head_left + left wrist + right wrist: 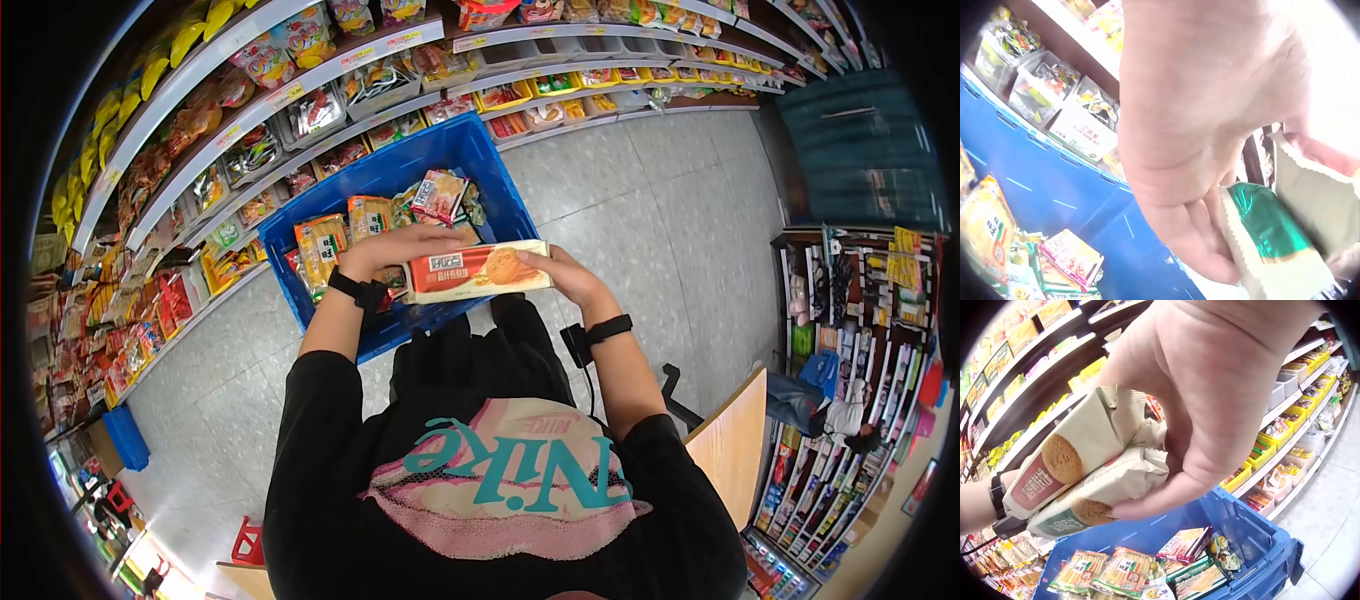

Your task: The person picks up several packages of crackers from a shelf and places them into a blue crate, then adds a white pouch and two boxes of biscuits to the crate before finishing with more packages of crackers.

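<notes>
A long cream and red biscuit pack (pixel 478 272) is held above a blue crate; the right wrist view shows two packs together, one with a red label (pixel 1054 464) and one with a green label (pixel 1079 511). My right hand (pixel 570 276) (pixel 1210 394) grips their right end, fingers and thumb round both. My left hand (pixel 405 250) (pixel 1210 125) lies at the other end, fingers curved against a pack with a green end (pixel 1269 222). Below, the crate (pixel 505 180) holds yellow snack packs (pixel 320 250) and a red and white pack (pixel 440 196).
Shelves (pixel 350 60) of packaged snacks curve behind and left of the crate. Grey tiled floor (pixel 640 220) lies to the right. A wooden tabletop (pixel 728 440) stands at the lower right, and another person (pixel 845 425) is near the far right shelves.
</notes>
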